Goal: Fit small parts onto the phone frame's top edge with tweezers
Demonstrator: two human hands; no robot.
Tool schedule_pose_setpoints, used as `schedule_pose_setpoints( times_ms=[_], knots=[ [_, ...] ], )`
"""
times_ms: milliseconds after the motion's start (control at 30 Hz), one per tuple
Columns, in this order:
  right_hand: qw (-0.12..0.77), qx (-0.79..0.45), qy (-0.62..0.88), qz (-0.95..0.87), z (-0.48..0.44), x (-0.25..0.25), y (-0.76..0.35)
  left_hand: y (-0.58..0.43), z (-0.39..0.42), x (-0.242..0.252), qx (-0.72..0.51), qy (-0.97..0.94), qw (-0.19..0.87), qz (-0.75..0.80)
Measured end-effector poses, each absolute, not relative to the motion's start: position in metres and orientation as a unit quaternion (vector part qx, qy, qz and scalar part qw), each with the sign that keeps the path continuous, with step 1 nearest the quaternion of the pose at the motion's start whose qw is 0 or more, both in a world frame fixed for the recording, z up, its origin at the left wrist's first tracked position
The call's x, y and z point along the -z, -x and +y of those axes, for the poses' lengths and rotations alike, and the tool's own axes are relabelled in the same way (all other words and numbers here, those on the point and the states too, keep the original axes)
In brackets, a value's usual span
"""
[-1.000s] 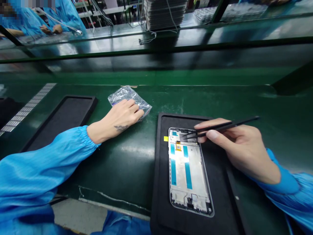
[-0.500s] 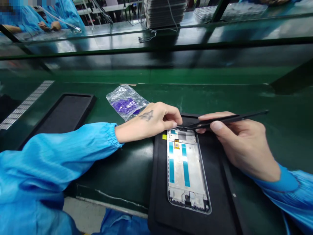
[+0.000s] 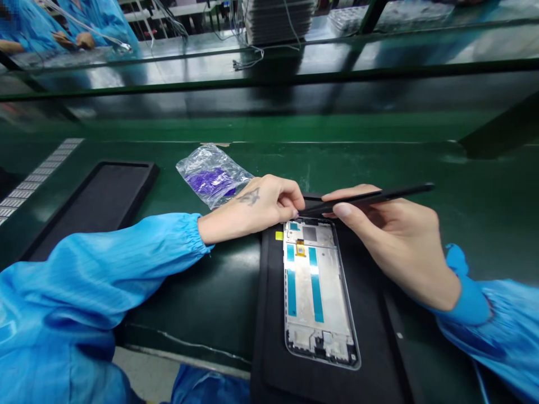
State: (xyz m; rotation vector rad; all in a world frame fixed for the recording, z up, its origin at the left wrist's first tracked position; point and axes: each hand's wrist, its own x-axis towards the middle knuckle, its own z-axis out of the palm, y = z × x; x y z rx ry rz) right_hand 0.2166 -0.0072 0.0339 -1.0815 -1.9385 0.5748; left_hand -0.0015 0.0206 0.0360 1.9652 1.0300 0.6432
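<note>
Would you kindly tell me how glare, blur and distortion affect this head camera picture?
In the head view, the phone frame and tweezers look sharp, though glare whitens part of the frame's metal plate; the green bench shows a soft sheen; the shiny shelf carries bright reflections; the wide lens bends straight edges towards the corners; the top left corner is pixelated.

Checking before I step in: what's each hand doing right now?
Right hand: closed, holding slim black tweezers.
Left hand: fingers loosely curled, nothing visible in it, fingertips beside the tweezers' tip.
</note>
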Motion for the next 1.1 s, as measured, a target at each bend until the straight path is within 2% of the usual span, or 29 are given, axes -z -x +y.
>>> schedule_pose_setpoints(
  times_ms=[467, 1100],
  knots=[
    [0.403, -0.356, 0.477, -0.695, -0.001, -0.031, -0.219, 0.001, 0.012, -0.036, -0.280, -0.802, 0.358, 0.387],
    [0.401, -0.358, 0.466, -0.703, -0.001, -0.033, -0.218, 0.001, 0.013, -0.036, -0.282, -0.804, 0.368, 0.373]
  ],
)
